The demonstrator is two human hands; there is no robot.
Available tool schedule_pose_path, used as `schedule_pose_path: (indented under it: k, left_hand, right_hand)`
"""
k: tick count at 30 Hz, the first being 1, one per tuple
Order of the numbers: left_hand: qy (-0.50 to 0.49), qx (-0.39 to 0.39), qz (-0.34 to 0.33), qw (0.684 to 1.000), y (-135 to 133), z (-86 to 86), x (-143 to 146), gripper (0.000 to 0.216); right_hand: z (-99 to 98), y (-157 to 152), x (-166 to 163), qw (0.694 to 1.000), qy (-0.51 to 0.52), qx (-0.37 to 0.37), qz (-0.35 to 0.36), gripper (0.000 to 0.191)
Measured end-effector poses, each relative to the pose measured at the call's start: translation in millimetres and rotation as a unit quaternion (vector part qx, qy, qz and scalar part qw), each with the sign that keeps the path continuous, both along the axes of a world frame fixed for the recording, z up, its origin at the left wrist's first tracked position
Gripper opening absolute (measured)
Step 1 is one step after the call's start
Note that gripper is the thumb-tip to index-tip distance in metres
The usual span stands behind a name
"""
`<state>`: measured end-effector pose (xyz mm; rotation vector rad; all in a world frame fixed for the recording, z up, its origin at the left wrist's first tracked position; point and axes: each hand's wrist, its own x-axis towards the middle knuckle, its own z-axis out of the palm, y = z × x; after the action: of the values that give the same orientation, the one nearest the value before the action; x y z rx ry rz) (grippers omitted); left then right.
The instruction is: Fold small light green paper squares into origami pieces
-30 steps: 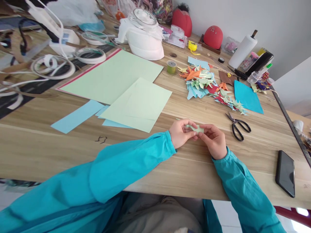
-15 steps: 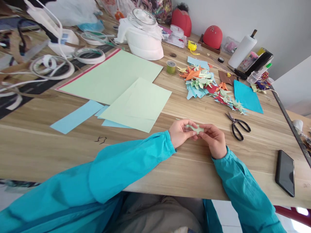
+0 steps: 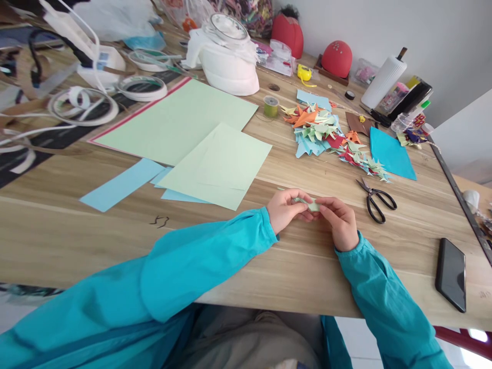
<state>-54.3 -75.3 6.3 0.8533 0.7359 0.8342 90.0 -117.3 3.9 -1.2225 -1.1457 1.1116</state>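
A small folded piece of pale green paper (image 3: 314,206) is held between my two hands, just above the wooden table. My left hand (image 3: 289,209) has its fingers closed on the paper's left part and hides much of it. At the other end, my right hand (image 3: 338,219) pinches the paper's right edge between thumb and fingers. Black-handled scissors (image 3: 374,199) lie to the right of my right hand. Beyond my hands is a heap of folded paper cranes (image 3: 317,128) in green, orange, red and blue.
Green sheets (image 3: 226,164) and a blue strip (image 3: 122,184) lie to the left. A thread spool (image 3: 271,106) stands behind. A phone (image 3: 451,274) rests near the front right. Cables and tape rolls (image 3: 141,88) crowd the back left. A turquoise sheet (image 3: 392,154) is at right.
My left thumb has shifted slightly left on the green paper, and the fingers have moved a little. Both arms and everything else on the table stay in place.
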Motion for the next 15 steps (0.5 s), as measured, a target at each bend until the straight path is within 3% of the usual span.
schedule_pose_path:
  k: [8,15]
  left_hand:
    - [0.030,0.048,-0.011,0.998,-2.0,0.6,0.0,0.007]
    - [0.049,0.111,-0.007,0.993,-0.7,-1.7,-0.5,0.009]
  right_hand:
    - [-0.1,-0.2,-2.6,0.999,-0.047,-0.005,0.002,0.023]
    - [1.2,-0.7,-2.3,1.000,-0.006,-0.010,0.016,0.021]
